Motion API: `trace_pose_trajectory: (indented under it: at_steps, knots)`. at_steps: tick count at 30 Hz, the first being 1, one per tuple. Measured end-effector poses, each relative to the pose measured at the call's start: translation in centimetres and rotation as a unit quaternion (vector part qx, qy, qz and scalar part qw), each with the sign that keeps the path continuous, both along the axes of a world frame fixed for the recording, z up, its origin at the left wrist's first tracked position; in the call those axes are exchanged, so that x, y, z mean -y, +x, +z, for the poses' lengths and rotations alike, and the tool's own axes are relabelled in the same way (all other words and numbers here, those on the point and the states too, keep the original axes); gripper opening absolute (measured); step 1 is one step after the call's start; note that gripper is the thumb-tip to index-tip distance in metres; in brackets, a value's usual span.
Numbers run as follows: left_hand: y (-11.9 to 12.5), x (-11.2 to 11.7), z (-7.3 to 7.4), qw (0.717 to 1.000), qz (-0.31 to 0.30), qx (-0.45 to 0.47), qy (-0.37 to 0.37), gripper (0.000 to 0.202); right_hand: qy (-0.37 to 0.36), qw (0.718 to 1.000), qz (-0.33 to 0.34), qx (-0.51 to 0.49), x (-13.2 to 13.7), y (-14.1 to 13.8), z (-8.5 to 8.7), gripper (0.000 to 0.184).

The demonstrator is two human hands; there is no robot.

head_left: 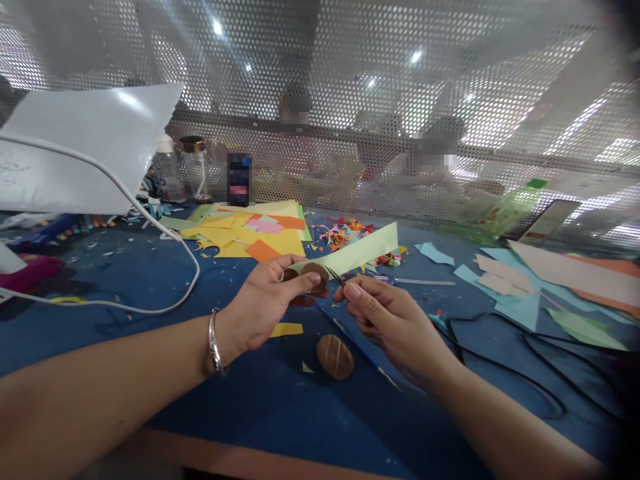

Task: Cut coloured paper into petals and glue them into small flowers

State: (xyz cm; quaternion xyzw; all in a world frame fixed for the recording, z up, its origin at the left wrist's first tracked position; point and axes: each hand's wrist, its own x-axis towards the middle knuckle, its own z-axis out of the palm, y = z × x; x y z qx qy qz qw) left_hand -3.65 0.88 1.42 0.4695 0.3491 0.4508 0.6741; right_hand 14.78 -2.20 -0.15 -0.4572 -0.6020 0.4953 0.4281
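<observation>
My left hand (273, 290) is closed on a pale green paper strip (363, 250) and a brown, wood-patterned oval piece (315, 277), pinned under the thumb. The strip stretches out to the right past the fingers. Just right of it, my right hand (383, 310) is closed round what look like small scissors (334, 273). Only their two thin dark tips show, pointing at the oval and the strip; the handles are hidden in the fingers. Another brown oval piece (335, 357) with a pale line across it lies on the blue table below, between my hands.
Yellow and orange paper sheets (230, 233) and a heap of coloured scraps (345, 233) lie behind my hands. A white cable (193, 260) loops at left, black cables (530, 347) at right. A phone (240, 180) stands against a perforated screen (330, 80), with people beyond it.
</observation>
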Motion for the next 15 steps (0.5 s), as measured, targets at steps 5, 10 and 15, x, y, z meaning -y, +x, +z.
trace_pose_trajectory:
  at_steps: [5, 10, 15]
  knots:
    - [-0.07, -0.15, -0.11, 1.0, 0.013, 0.005, 0.026, 0.012, -0.033, 0.999, -0.002, -0.034, -0.03, 0.04, 0.08, 0.043]
    - [-0.04, -0.23, -0.22, 0.999, 0.011, 0.029, 0.036, 0.017, -0.048, 0.998, 0.011, -0.044, 0.13, 0.04, 0.31, 0.045]
    - [0.01, 0.02, -0.16, 1.0, 0.002, 0.023, 0.016, 0.02, -0.064, 0.996, 0.012, -0.055, 0.12, -0.08, 0.39, 0.047]
